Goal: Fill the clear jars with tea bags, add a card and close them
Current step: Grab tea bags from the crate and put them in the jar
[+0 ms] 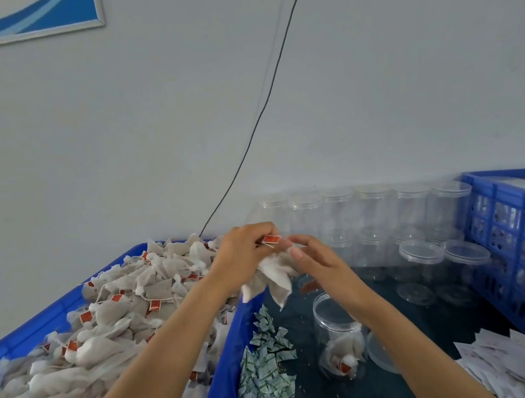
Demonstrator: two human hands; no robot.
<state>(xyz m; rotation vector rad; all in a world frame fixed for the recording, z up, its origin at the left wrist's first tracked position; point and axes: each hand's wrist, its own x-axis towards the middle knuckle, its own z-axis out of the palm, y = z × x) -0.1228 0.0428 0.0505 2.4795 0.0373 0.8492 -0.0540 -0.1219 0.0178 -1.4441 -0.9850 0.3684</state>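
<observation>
Where hands (270,253) meet, tea bags (272,278).

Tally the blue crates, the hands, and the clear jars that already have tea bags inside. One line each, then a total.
Blue crates: 2
Hands: 2
Jars with tea bags inside: 1
Total: 5

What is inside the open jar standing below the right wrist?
The open jar holds a few tea bags at its bottom, one with a red tag; the rest is empty. The exact count is unclear: the bags overlap.
</observation>
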